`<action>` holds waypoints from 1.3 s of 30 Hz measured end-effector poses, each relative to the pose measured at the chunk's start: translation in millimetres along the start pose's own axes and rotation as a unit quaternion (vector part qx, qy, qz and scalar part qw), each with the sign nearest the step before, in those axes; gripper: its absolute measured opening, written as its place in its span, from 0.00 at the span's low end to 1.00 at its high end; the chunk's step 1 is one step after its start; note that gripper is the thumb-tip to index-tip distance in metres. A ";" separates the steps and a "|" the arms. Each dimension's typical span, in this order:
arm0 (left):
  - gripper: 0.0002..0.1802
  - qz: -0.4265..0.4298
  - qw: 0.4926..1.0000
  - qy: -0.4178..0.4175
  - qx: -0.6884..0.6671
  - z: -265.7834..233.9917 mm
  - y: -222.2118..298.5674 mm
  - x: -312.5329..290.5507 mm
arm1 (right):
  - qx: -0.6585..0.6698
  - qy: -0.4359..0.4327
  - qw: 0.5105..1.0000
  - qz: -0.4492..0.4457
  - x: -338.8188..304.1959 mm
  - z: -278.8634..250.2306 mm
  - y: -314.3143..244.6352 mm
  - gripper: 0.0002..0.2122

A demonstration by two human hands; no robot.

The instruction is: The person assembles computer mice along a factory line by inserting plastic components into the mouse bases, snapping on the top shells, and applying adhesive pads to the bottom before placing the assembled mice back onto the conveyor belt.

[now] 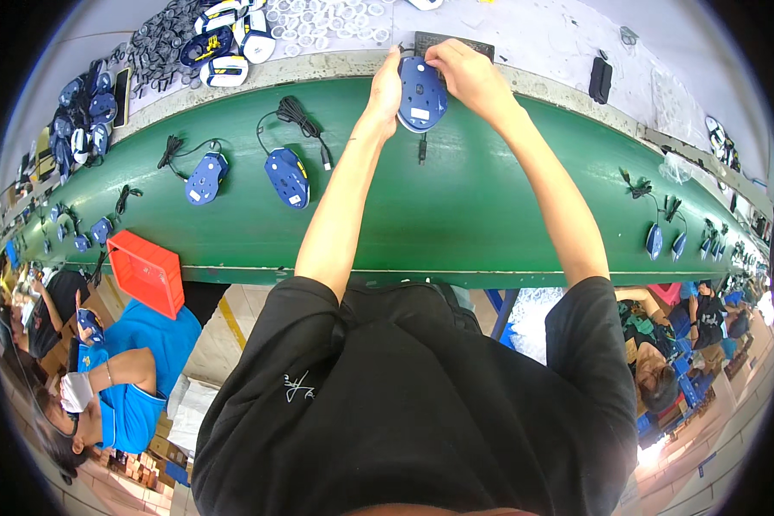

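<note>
Holding a blue mouse (421,95), underside toward the camera, over the far edge of the green belt (456,224): the person's left hand (385,93), fingers grasping it along its left side. The right hand (471,76) at its upper right edge, fingers drawn together; cannot tell whether they pinch anything. Left of the forearms, two other blue mice (287,179) on the belt. Clear rings (318,21) scattered across the pale desk (525,26) beyond.

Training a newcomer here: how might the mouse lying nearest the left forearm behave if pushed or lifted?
The mouse lies underside up, so it may rock when pushed. Its thin, bundled black cable looks flexible and would likely dangle when lifted.
</note>
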State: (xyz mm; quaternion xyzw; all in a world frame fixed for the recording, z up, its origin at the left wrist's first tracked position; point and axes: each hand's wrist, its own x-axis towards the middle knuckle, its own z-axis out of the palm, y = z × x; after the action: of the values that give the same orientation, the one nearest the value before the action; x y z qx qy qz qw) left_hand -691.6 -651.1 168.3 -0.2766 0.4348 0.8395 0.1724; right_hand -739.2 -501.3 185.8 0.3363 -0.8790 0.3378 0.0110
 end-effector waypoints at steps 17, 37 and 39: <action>0.38 0.002 0.975 -0.167 -0.148 -20.9 2.8 -18.7 | -0.132 0.048 0.985 0.101 -10.7 8.1 42.0 0.06; 0.26 0.317 0.723 0.327 0.519 -122.5 -41.3 -146.4 | 0.371 0.338 0.663 0.556 -260.8 -34.6 -49.1 0.13; 0.46 0.205 0.716 0.415 0.522 -131.0 -27.3 -145.6 | 0.275 0.361 0.649 0.610 -290.4 -27.5 -23.4 0.17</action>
State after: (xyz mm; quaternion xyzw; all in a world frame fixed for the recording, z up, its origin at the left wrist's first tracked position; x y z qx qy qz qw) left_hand -521.3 -751.0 179.0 -0.3671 0.8782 0.2948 -0.0847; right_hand -506.3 -328.0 149.2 -0.4371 -0.6788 0.5895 0.0259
